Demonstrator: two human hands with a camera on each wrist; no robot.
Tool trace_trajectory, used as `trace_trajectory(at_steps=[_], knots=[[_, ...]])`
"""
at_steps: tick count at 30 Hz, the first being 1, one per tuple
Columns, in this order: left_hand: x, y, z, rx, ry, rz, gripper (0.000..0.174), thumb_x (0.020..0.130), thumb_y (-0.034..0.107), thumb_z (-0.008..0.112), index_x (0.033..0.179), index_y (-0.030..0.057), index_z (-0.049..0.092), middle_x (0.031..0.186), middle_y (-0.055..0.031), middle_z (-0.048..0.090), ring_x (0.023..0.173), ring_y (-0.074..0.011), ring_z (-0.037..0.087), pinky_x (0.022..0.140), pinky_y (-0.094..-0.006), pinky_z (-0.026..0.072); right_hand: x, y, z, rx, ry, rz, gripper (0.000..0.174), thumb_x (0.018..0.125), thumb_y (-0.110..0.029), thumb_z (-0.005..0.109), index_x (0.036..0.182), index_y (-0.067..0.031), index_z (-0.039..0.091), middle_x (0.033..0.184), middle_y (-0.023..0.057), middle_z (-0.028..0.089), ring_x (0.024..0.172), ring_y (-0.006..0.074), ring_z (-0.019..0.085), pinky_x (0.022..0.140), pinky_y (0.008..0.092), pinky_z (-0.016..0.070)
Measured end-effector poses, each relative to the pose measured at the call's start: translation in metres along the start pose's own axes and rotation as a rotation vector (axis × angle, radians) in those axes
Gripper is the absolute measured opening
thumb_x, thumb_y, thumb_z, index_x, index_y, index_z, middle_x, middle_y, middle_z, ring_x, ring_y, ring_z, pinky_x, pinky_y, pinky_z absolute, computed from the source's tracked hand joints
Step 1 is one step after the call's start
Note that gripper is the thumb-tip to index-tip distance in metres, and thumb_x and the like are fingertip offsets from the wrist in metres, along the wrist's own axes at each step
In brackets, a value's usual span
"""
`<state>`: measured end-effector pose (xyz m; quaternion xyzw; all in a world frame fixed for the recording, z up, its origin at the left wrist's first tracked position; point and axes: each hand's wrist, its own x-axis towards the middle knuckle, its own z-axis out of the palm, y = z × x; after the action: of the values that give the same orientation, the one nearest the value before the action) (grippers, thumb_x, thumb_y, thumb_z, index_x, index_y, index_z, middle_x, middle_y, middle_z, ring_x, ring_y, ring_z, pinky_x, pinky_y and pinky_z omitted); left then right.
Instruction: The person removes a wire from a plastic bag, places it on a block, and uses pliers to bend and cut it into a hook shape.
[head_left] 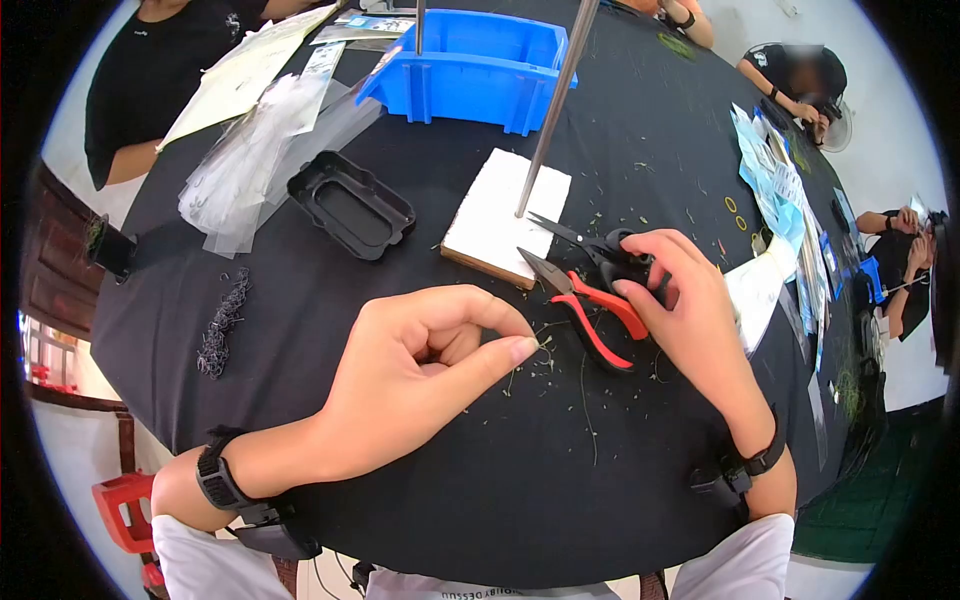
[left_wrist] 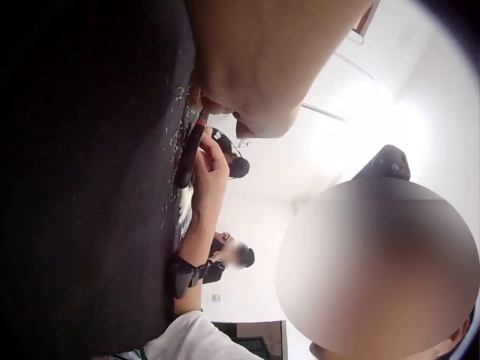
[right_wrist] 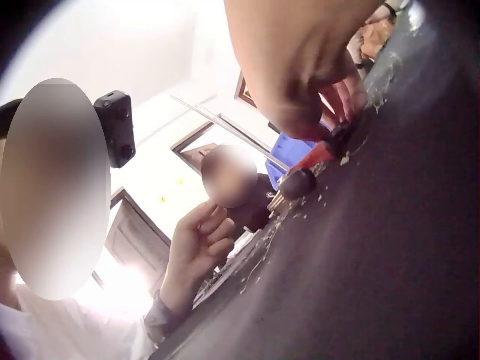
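My left hand (head_left: 405,385) pinches a thin greenish strand (head_left: 545,346) between thumb and forefinger, above the black cloth. To its right, my right hand (head_left: 690,315) holds the black handles of the scissors (head_left: 618,258) with thumb and fingers; their blades point at the white block (head_left: 508,215). Just below the scissors lie pliers (head_left: 612,303) with red and black handles, their tips by the block's corner. In the left wrist view my left hand (left_wrist: 251,75) hides its own fingertips. My right hand (right_wrist: 300,75) covers most of the scissors in the right wrist view.
A metal rod (head_left: 545,140) rises from the block. Behind stands a blue bin (head_left: 465,90); a black tray (head_left: 350,205) and plastic sleeves (head_left: 240,160) lie left, with a dark wire bundle (head_left: 222,325). Packets (head_left: 775,190) lie right. Green scraps dot the cloth; other people sit around.
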<state>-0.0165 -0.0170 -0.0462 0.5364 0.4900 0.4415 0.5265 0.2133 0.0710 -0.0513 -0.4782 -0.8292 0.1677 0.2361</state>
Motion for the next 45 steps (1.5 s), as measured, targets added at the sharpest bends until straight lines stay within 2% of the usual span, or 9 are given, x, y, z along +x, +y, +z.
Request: trace_trajectory(at_steps=[6, 9, 10, 13, 17, 26, 29, 34, 45], knots=[[0.000, 0.000, -0.001, -0.024, 0.007, 0.021, 0.011, 0.085, 0.008, 0.064, 0.089, -0.0018, 0.063, 0.052, 0.0096, 0.041, 0.046, 0.0026, 0.030, 0.044, -0.0184, 0.0206, 0.005, 0.007, -0.008, 0.023, 0.005, -0.014, 0.025, 0.071, -0.003, 0.069, 0.093, -0.0010, 0.057, 0.082, 0.0060, 0.059, 0.055, 0.0094, 0.051, 0.053, 0.0240, 0.0425], [0.000, 0.001, -0.003, -0.065, 0.004, 0.037, 0.011, 0.086, 0.008, 0.063, 0.090, -0.0015, 0.062, 0.052, 0.0094, 0.041, 0.046, 0.0024, 0.031, 0.044, -0.0185, 0.0209, -0.005, -0.015, -0.024, 0.555, -0.252, 0.207, 0.020, 0.074, -0.003, 0.066, 0.092, -0.0018, 0.057, 0.081, 0.0021, 0.058, 0.059, 0.0027, 0.050, 0.053, 0.0185, 0.0402], [0.000, 0.002, -0.003, -0.087, 0.002, 0.042, 0.010, 0.086, 0.008, 0.063, 0.090, -0.0014, 0.062, 0.052, 0.0093, 0.042, 0.046, 0.0024, 0.031, 0.044, -0.0184, 0.0211, -0.010, -0.012, -0.021, 0.758, -0.312, 0.134, 0.019, 0.076, -0.003, 0.064, 0.093, -0.0015, 0.055, 0.079, -0.0004, 0.058, 0.064, 0.0003, 0.050, 0.054, 0.0154, 0.0386], [0.000, 0.003, -0.005, -0.167, 0.011, 0.068, 0.010, 0.086, 0.008, 0.061, 0.090, -0.0010, 0.060, 0.053, 0.0086, 0.043, 0.045, 0.0020, 0.032, 0.043, -0.0182, 0.0214, -0.019, -0.026, -0.021, 0.926, -0.516, 0.188, 0.022, 0.078, -0.003, 0.061, 0.098, 0.0013, 0.053, 0.075, 0.0011, 0.060, 0.062, 0.0028, 0.051, 0.055, 0.0160, 0.0383], [0.001, 0.001, -0.007, -0.272, 0.012, 0.063, 0.009, 0.087, 0.007, 0.060, 0.091, -0.0008, 0.058, 0.056, 0.0068, 0.045, 0.045, 0.0014, 0.031, 0.042, -0.0182, 0.0209, -0.019, -0.017, -0.017, 0.812, -0.619, 0.064, 0.026, 0.076, -0.005, 0.061, 0.100, 0.0015, 0.052, 0.075, 0.0036, 0.061, 0.058, 0.0037, 0.050, 0.053, 0.0175, 0.0374], [0.002, 0.006, -0.009, -0.401, 0.016, -0.047, 0.008, 0.088, 0.007, 0.059, 0.091, -0.0006, 0.057, 0.055, 0.0069, 0.040, 0.044, 0.0004, 0.026, 0.039, -0.0192, 0.0181, -0.016, -0.016, -0.018, 0.862, -0.648, 0.094, 0.023, 0.074, -0.008, 0.067, 0.091, 0.0003, 0.055, 0.076, -0.0008, 0.055, 0.061, 0.0042, 0.046, 0.054, 0.0185, 0.0366], [0.002, 0.009, -0.010, -0.446, -0.005, -0.070, 0.008, 0.088, 0.007, 0.058, 0.091, -0.0003, 0.057, 0.055, 0.0070, 0.039, 0.044, 0.0002, 0.026, 0.039, -0.0195, 0.0180, -0.016, -0.021, -0.021, 1.049, -0.663, 0.203, 0.022, 0.073, -0.010, 0.070, 0.087, -0.0014, 0.055, 0.078, -0.0021, 0.052, 0.063, 0.0042, 0.043, 0.055, 0.0189, 0.0361], [0.001, 0.010, -0.011, -0.492, -0.039, -0.096, 0.008, 0.088, 0.006, 0.058, 0.092, -0.0004, 0.057, 0.057, 0.0067, 0.040, 0.044, 0.0001, 0.026, 0.039, -0.0196, 0.0180, -0.018, -0.017, -0.014, 0.780, -0.643, 0.003, 0.027, 0.069, -0.013, 0.075, 0.082, -0.0014, 0.055, 0.063, -0.0013, 0.047, 0.053, 0.0053, 0.043, 0.050, 0.0198, 0.0371], [-0.001, 0.009, -0.011, -0.496, -0.057, -0.121, 0.009, 0.087, 0.004, 0.059, 0.093, -0.0017, 0.058, 0.061, 0.0042, 0.046, 0.045, -0.0001, 0.028, 0.039, -0.0195, 0.0187, -0.018, -0.024, -0.014, 0.633, -0.653, -0.083, 0.029, 0.067, -0.014, 0.077, 0.084, -0.0013, 0.056, 0.058, 0.0004, 0.050, 0.044, 0.0060, 0.044, 0.043, 0.0198, 0.0348]])
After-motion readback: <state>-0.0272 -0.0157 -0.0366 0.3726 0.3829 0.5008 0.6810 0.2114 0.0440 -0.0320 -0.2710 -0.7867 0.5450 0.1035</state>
